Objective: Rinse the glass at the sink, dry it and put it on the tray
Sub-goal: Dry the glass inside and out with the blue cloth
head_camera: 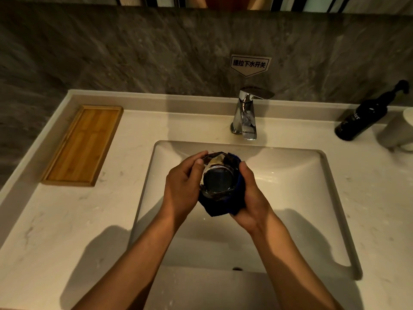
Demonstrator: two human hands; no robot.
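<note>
A person holds a faceted glass [218, 174] above the rectangular white sink [301, 175], cradled between both hands with its mouth facing up toward the camera. The left hand [182, 186] curls around the glass's left side, thumb lying along the rim and fingers wrapped over the far edge. The right hand [251, 198] cups a dark blue cloth [223, 206] against the glass's right side and underside, fingers bent around the fabric, which bunches below the glass and shows again at its far rim. Both bare forearms reach in from the counter's near edge. A bamboo tray [82, 145] lies on the pale stone counter [55, 220] near its far left corner, well apart from the glass. A chrome faucet [245, 115] stands at the sink's far edge, its spout pointing over the basin. A black pump bottle [362, 117] stands toward the counter's far right corner, just beside a white cup [397, 130] at the right edge. A small white sign [250, 64] with dark lettering is fixed to the grey stone wall above the faucet.
</note>
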